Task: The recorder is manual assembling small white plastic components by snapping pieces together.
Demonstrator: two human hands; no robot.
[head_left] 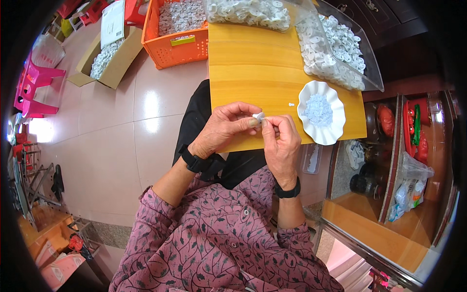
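Over the near edge of the yellow wooden table [253,63], my left hand [227,125] pinches a small white plastic part [259,116] between thumb and fingers. My right hand [282,140] meets it from the right, thumb and forefinger pressed together beside the part. Whatever sits in that right pinch is too small and covered to make out. To the right stands a white wavy-edged dish [339,117] with many tiny pale translucent pieces [318,111] in it. One tiny white piece [291,104] lies on the table left of the dish.
Clear bins of white plastic parts [250,13] [335,48] stand along the table's far side. On the floor at left are an orange crate [175,51] and a cardboard box [116,73], both holding white parts. Open shelves [374,233] flank the right; a pink stool [36,92] stands far left.
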